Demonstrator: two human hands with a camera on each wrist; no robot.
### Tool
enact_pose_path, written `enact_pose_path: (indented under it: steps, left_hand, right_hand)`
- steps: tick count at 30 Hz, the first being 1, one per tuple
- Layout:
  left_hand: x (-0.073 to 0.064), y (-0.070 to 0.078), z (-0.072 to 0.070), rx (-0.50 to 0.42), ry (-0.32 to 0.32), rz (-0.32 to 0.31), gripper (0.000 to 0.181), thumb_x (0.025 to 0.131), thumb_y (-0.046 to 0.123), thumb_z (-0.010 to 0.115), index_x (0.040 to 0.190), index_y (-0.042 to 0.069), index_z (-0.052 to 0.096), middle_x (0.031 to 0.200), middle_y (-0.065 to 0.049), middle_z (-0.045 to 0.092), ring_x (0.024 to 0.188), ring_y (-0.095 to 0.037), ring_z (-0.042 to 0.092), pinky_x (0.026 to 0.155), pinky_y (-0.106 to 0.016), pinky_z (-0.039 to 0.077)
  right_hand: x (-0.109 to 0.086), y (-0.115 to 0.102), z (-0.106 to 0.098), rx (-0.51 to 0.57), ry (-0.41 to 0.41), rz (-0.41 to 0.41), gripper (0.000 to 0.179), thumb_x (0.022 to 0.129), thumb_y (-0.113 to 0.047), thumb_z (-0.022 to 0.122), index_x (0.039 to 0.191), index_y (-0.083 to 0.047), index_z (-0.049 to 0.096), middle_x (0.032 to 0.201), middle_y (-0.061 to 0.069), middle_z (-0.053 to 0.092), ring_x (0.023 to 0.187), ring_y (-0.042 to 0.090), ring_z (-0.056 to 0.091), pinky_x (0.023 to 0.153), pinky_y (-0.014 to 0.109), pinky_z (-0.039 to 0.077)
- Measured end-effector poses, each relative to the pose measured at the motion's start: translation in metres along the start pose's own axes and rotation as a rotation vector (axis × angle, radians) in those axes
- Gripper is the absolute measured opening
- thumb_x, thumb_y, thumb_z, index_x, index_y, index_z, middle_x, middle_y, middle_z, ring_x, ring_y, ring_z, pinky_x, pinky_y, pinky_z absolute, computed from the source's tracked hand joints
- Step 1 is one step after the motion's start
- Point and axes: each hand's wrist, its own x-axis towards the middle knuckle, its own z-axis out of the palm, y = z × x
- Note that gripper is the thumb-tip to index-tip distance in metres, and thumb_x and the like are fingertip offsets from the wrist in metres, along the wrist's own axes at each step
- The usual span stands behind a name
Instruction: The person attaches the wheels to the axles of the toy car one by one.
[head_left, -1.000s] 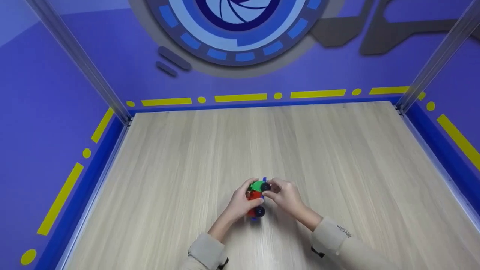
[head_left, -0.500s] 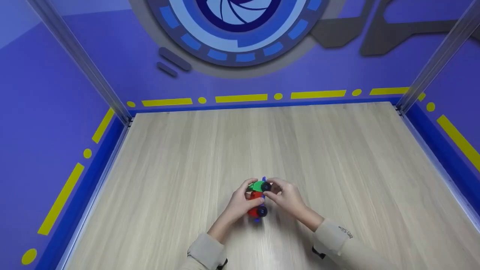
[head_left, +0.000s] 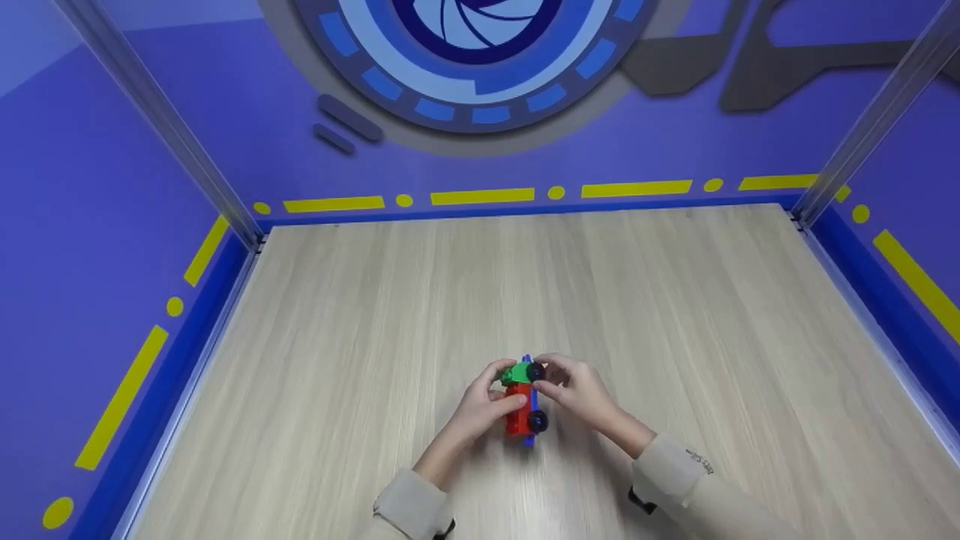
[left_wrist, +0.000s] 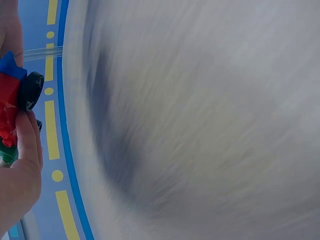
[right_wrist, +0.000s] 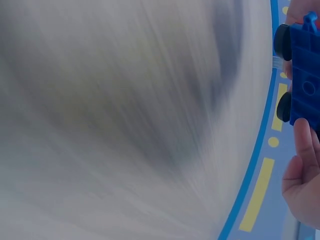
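Observation:
A toy car with a red body (head_left: 517, 411), a green part (head_left: 517, 373) at its far end and a blue wheeled base (right_wrist: 306, 70) is held between both hands. My left hand (head_left: 480, 405) grips its body from the left, thumb across the red part. At the far right corner, my right hand (head_left: 583, 391) pinches around a black wheel (head_left: 535, 372). A second black wheel (head_left: 538, 421) shows at the near end. The right wrist view catches the underside of the base, with the right fingers (right_wrist: 302, 137) against one end. Both wrist views cut off part of the car.
A light wood-grain tabletop (head_left: 450, 300) spreads around the hands. Blue-purple panels with yellow marks, such as the back wall (head_left: 480, 169), border it at the back and sides. Metal posts (head_left: 187, 142) stand at the back corners.
The toy car's near end has swung to the right, so more of the red body and the blue base's edge show. My right hand has shifted slightly right; the left hand keeps its grip.

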Motion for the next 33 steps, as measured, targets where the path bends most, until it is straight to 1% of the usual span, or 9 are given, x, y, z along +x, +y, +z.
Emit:
enact_pose_path:
  steps: [4, 9, 14, 17, 20, 22, 27, 30, 33]
  left_hand:
    - [-0.007, 0.013, 0.0, -0.043, -0.049, 0.026, 0.058, 0.083, 0.017, 0.059, 0.134, 0.01, 0.033, 0.135, -0.018, 0.034, 0.078, -0.013, 0.058, 0.068, -0.025, 0.047]
    - [-0.013, 0.025, 0.001, -0.049, -0.099, 0.026, 0.059, 0.084, 0.015, 0.057, 0.136, 0.01, 0.031, 0.129, -0.015, 0.04, 0.078, -0.013, 0.059, 0.071, -0.026, 0.046]
    - [-0.009, 0.013, 0.002, -0.034, -0.114, 0.019, 0.064, 0.082, 0.018, 0.06, 0.138, 0.016, 0.029, 0.127, -0.013, 0.046, 0.084, -0.015, 0.06, 0.074, -0.027, 0.047]
    - [-0.005, 0.005, 0.003, -0.031, -0.126, 0.018, 0.067, 0.081, 0.019, 0.062, 0.138, 0.019, 0.028, 0.13, -0.011, 0.043, 0.087, -0.016, 0.06, 0.077, -0.028, 0.048]
    - [-0.004, 0.003, 0.002, -0.041, -0.138, 0.023, 0.066, 0.081, 0.016, 0.062, 0.138, 0.018, 0.029, 0.133, -0.012, 0.039, 0.089, -0.017, 0.06, 0.079, -0.03, 0.049]
    - [-0.003, 0.002, 0.001, -0.05, -0.135, 0.021, 0.063, 0.081, 0.014, 0.062, 0.137, 0.017, 0.031, 0.133, -0.013, 0.038, 0.086, -0.018, 0.061, 0.078, -0.029, 0.049]
    - [-0.003, -0.001, 0.0, -0.033, -0.102, 0.003, 0.057, 0.081, 0.016, 0.063, 0.132, 0.019, 0.04, 0.125, -0.01, 0.042, 0.072, -0.018, 0.057, 0.065, -0.025, 0.043]
    - [-0.003, -0.001, 0.0, -0.018, -0.097, -0.006, 0.053, 0.08, 0.017, 0.064, 0.129, 0.02, 0.043, 0.121, -0.008, 0.044, 0.068, -0.017, 0.054, 0.061, -0.025, 0.039]
    - [-0.005, 0.004, -0.001, -0.033, -0.11, 0.002, 0.051, 0.081, 0.014, 0.062, 0.129, 0.015, 0.044, 0.119, -0.008, 0.045, 0.067, -0.012, 0.056, 0.063, -0.024, 0.041]
  right_hand:
    - [0.001, -0.002, -0.004, 0.065, -0.052, 0.034, 0.031, 0.079, -0.011, 0.064, 0.109, -0.005, 0.059, 0.079, 0.003, 0.061, 0.067, 0.008, 0.051, 0.06, 0.018, 0.045]
    - [0.0, -0.014, -0.013, 0.173, -0.122, 0.049, 0.032, 0.08, -0.003, 0.06, 0.111, 0.006, 0.055, 0.084, 0.016, 0.06, 0.067, 0.014, 0.054, 0.058, 0.019, 0.047]
    - [0.001, -0.002, -0.014, 0.212, -0.175, 0.046, 0.033, 0.083, -0.005, 0.057, 0.115, 0.004, 0.053, 0.089, 0.016, 0.06, 0.069, 0.012, 0.056, 0.063, 0.025, 0.051]
    - [0.002, 0.009, -0.014, 0.226, -0.195, 0.045, 0.035, 0.084, -0.008, 0.056, 0.117, 0.003, 0.052, 0.091, 0.016, 0.06, 0.07, 0.013, 0.057, 0.066, 0.029, 0.051]
    - [0.003, 0.012, -0.016, 0.27, -0.211, 0.065, 0.036, 0.084, -0.007, 0.056, 0.118, 0.003, 0.052, 0.094, 0.017, 0.061, 0.074, 0.016, 0.057, 0.067, 0.028, 0.051]
    - [0.002, 0.005, -0.019, 0.28, -0.222, 0.088, 0.035, 0.084, -0.006, 0.056, 0.117, 0.005, 0.052, 0.093, 0.018, 0.061, 0.075, 0.016, 0.056, 0.068, 0.024, 0.049]
    - [-0.002, -0.017, -0.028, 0.302, -0.26, 0.121, 0.033, 0.082, -0.001, 0.055, 0.114, 0.009, 0.053, 0.089, 0.021, 0.06, 0.073, 0.014, 0.053, 0.068, 0.021, 0.047]
    - [-0.002, -0.007, -0.025, 0.339, -0.277, 0.122, 0.033, 0.083, -0.002, 0.055, 0.115, 0.008, 0.052, 0.089, 0.021, 0.06, 0.073, 0.015, 0.053, 0.069, 0.025, 0.048]
    - [-0.002, 0.006, -0.021, 0.378, -0.286, 0.143, 0.036, 0.084, -0.006, 0.056, 0.116, 0.007, 0.051, 0.088, 0.017, 0.061, 0.074, 0.013, 0.055, 0.07, 0.028, 0.049]
